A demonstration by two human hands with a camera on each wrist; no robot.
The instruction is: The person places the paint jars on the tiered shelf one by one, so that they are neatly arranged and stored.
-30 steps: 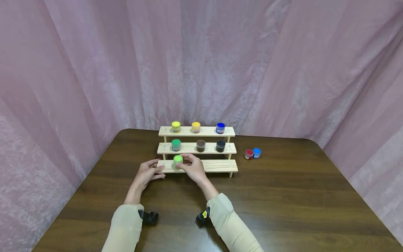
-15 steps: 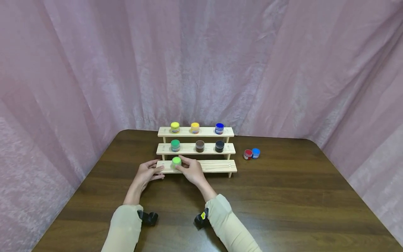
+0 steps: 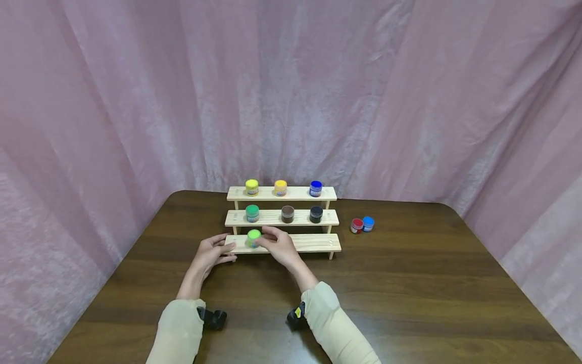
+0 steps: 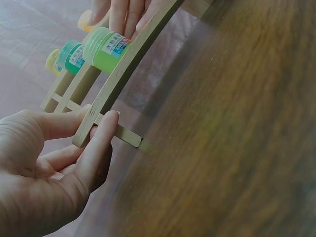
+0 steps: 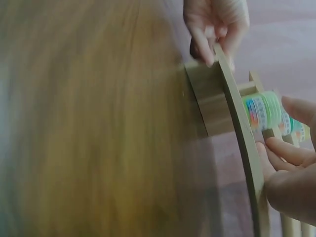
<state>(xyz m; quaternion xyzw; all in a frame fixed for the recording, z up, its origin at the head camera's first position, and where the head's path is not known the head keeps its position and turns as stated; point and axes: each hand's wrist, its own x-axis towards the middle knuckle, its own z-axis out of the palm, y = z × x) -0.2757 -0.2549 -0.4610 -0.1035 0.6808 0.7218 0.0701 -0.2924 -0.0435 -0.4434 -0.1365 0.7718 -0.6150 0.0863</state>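
A three-tier wooden display rack stands toward the back of the table. My left hand grips the left end of its lowest shelf, thumb on top and fingers underneath, as the left wrist view shows. On that shelf, close to this end, a light green paint jar stands upright. My right hand is just right of the jar, its fingers loosely bent and spread. In the right wrist view a gap shows between the right fingers and the jar.
The middle shelf bears green, brown and black jars. Yellow, orange-yellow and dark blue jars line the top. Right of the rack, red and blue jars sit on the table. A pink curtain hangs behind.
The light green jar has shifted slightly left along the lowest shelf, then my right fingers have let go and drawn a little to the right. My left hand keeps its grip on the rack.
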